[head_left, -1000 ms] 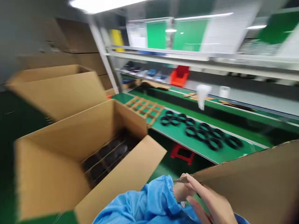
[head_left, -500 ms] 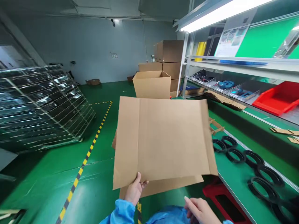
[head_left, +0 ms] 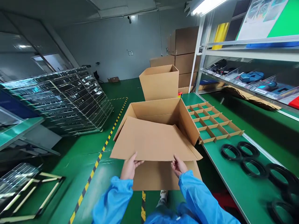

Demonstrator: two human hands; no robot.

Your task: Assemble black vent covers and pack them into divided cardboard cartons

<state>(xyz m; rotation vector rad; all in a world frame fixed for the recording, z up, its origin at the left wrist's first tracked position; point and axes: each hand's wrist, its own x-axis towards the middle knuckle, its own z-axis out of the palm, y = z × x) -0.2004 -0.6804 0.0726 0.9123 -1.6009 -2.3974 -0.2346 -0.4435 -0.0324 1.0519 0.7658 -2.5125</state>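
A flat cardboard sheet (head_left: 149, 140) with a crease near its right side is held by its near edge, tilted over an open cardboard box (head_left: 156, 107). My left hand (head_left: 130, 166) pinches that edge at the left, thumb on top. Farther right, my right hand (head_left: 178, 165) grips the same edge. The sheet's far part lies within the box opening and hides most of the inside. Below the sheet, the box's near flap (head_left: 163, 177) hangs outward toward me.
Along the right runs a green workbench (head_left: 224, 168) with a cardboard divider grid (head_left: 210, 123) and several black rings (head_left: 253, 166). Another open box (head_left: 160, 82) stands behind. A wire rack (head_left: 70, 99) is at left, past the striped floor tape (head_left: 100, 155).
The sheet has gone from raised upright to tilted down over the box, uncovering the box and divider grid. My right hand has moved up and taken hold of the sheet's edge.
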